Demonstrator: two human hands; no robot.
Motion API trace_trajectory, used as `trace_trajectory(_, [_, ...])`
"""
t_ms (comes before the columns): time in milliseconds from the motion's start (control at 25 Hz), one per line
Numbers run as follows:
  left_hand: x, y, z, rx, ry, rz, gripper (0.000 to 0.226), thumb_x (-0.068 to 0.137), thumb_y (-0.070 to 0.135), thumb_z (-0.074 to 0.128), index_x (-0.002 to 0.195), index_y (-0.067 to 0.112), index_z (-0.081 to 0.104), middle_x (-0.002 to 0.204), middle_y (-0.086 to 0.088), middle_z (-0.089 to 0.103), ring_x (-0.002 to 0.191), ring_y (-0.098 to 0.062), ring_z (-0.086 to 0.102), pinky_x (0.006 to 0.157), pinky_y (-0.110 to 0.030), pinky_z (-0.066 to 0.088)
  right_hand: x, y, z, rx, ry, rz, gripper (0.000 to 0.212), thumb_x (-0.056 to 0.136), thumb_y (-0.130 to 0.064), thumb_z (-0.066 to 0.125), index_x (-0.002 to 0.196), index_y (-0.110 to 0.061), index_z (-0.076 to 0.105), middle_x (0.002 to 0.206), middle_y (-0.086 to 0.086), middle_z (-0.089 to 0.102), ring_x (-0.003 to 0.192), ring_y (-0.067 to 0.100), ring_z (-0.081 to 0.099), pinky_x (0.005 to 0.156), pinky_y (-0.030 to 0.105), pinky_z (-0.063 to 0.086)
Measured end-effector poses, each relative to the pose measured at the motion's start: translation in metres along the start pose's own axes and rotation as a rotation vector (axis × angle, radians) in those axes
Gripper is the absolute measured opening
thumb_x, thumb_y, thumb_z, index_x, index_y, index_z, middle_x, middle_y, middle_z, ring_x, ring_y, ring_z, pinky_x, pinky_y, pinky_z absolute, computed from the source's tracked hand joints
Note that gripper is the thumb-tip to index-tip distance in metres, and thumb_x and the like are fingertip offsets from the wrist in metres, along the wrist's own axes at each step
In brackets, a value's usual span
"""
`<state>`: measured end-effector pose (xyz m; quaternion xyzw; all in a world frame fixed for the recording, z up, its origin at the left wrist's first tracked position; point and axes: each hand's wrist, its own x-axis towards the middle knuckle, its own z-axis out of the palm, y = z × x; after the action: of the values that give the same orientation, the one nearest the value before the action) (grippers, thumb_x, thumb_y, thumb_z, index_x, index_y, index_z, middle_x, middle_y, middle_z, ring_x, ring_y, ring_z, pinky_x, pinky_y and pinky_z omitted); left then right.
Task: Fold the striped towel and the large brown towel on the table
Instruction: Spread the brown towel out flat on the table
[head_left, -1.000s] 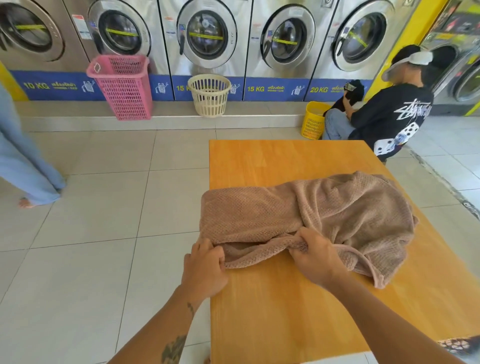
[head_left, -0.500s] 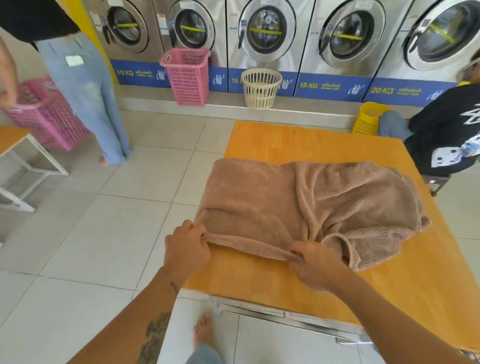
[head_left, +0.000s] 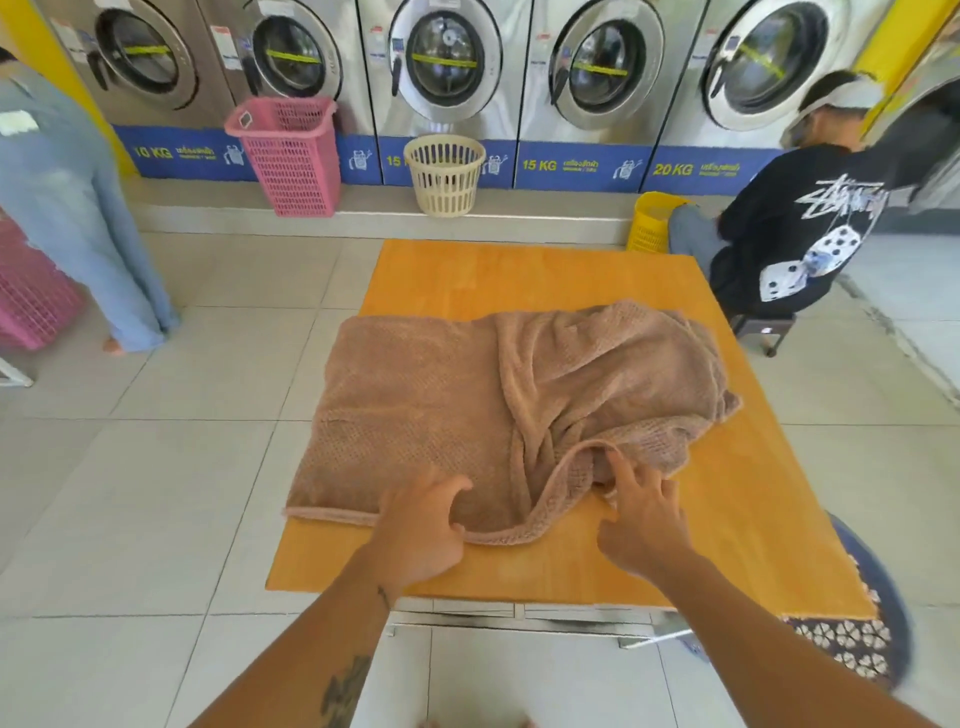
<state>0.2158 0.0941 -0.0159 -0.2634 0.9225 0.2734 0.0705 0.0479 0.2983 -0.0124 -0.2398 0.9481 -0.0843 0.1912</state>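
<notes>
Head view: the large brown towel is spread across the middle of the orange bench. Its left part is laid flat and carried out past the bench's left edge. Its right part is bunched in folds towards the right edge.

The left hand is set on the towel's near hem, close to the bench's near edge, with the thumb out and the fingers curled. Whether the hem is pinched cannot be told.

The right hand is held wide, and its spread fingers are poked into the turned-over fold beside it.

Beyond the far edge, a pink basket, a cream basket and a yellow basket are lined up before the washing machines. A seated person is seen off the far right corner.
</notes>
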Motion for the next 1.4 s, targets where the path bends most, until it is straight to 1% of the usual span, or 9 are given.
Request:
trace_trajectory(120, [0.008, 0.023, 0.024, 0.101, -0.064, 0.095, 0.042, 0.093, 0.034, 0.055, 0.134, 0.035, 0.046, 0.129, 0.008, 0.039, 0.125, -0.018, 0.035, 0.111, -0.044, 0.026, -0.001, 0.013, 0.016, 0.194, -0.021, 0.018, 0.071, 0.073, -0.019, 0.059, 0.138, -0.027, 0.032, 0.13, 0.002, 0.046, 0.118, 0.033, 0.049, 0.096, 0.047, 0.043])
trace_trajectory(240, [0.01, 0.022, 0.039, 0.209, -0.002, 0.137, 0.017, 0.093, 0.033, 0.05, 0.109, 0.028, 0.056, 0.117, 0.006, 0.041, 0.112, -0.021, 0.04, 0.097, -0.039, 0.036, -0.001, 0.009, 0.021, 0.194, 0.155, 0.048, 0.05, 0.081, -0.016, 0.059, 0.13, -0.014, 0.051, 0.129, 0.006, 0.051, 0.12, 0.032, 0.048, 0.097, 0.044, 0.043])
trace_trajectory(440, [0.021, 0.02, 0.02, 0.122, 0.057, 0.114, 0.012, 0.088, 0.026, 0.049, 0.077, 0.025, 0.045, 0.081, 0.009, 0.047, 0.079, -0.018, 0.051, 0.077, -0.039, 0.046, -0.008, 0.012, -0.02, 0.526, 0.409, 0.232, 0.009, 0.086, -0.014, 0.061, 0.094, -0.018, 0.062, 0.09, 0.003, 0.066, 0.083, 0.026, 0.06, 0.061, 0.034, 0.043])
trace_trajectory(680, [0.036, 0.038, 0.0, 0.001, 0.197, 0.046, 0.014, 0.088, 0.015, 0.05, 0.075, 0.017, 0.046, 0.071, 0.0, 0.052, 0.064, -0.021, 0.053, 0.053, -0.033, 0.035, -0.001, 0.066, -0.069, 0.618, 0.468, 0.396, 0.022, 0.08, -0.002, 0.048, 0.075, -0.012, 0.067, 0.075, 0.009, 0.066, 0.063, 0.023, 0.055, 0.052, 0.026, 0.041])
trace_trajectory(840, [0.045, 0.068, 0.003, 0.004, 0.215, 0.035, 0.016, 0.083, 0.016, 0.052, 0.094, 0.028, 0.052, 0.093, 0.01, 0.054, 0.09, -0.02, 0.055, 0.074, -0.038, 0.044, 0.022, 0.086, -0.075, 0.959, 0.112, 0.359, 0.018, 0.086, -0.002, 0.047, 0.085, -0.012, 0.061, 0.083, 0.016, 0.058, 0.073, 0.024, 0.052, 0.062, 0.037, 0.047])
trace_trajectory(920, [0.043, 0.093, 0.019, 0.099, 0.065, 0.028, 0.044, 0.08, 0.019, 0.051, 0.12, 0.038, 0.049, 0.116, 0.012, 0.049, 0.114, -0.019, 0.046, 0.098, -0.044, 0.038, 0.024, 0.09, -0.061, 0.711, -0.16, 0.133, 0.025, 0.086, -0.005, 0.051, 0.102, -0.024, 0.057, 0.087, 0.006, 0.057, 0.072, 0.022, 0.052, 0.064, 0.036, 0.049])
trace_trajectory(1040, [0.04, 0.148, 0.062, 0.264, -0.037, 0.134, 0.067, 0.076, 0.017, 0.058, 0.135, 0.041, 0.039, 0.129, 0.011, 0.038, 0.13, -0.017, 0.027, 0.115, -0.053, 0.01, 0.02, 0.111, -0.034, 0.266, -0.243, -0.194, 0.044, 0.089, -0.009, 0.053, 0.132, -0.021, 0.051, 0.115, 0.002, 0.056, 0.104, 0.025, 0.056, 0.091, 0.033, 0.045])
trace_trajectory(1160, [0.044, 0.182, 0.101, 0.405, -0.024, 0.217, 0.067, 0.075, 0.022, 0.061, 0.136, 0.038, 0.037, 0.13, 0.008, 0.036, 0.131, -0.018, 0.027, 0.115, -0.057, 0.005, 0.018, 0.138, -0.04, 0.199, -0.213, -0.318, 0.05, 0.086, 0.0, 0.049, 0.134, -0.015, 0.054, 0.12, 0.001, 0.054, 0.121, 0.025, 0.051, 0.102, 0.025, 0.036])
trace_trajectory(1400, [0.054, 0.219, 0.125, 0.4, 0.028, 0.083, 0.028, 0.09, 0.026, 0.048, 0.116, 0.032, 0.052, 0.115, 0.008, 0.054, 0.112, -0.022, 0.048, 0.094, -0.043, 0.034, 0.022, 0.198, -0.07, 0.375, -0.291, -0.113, 0.047, 0.082, 0.0, 0.048, 0.124, -0.021, 0.058, 0.093, -0.002, 0.056, 0.085, 0.018, 0.056, 0.075, 0.03, 0.049])
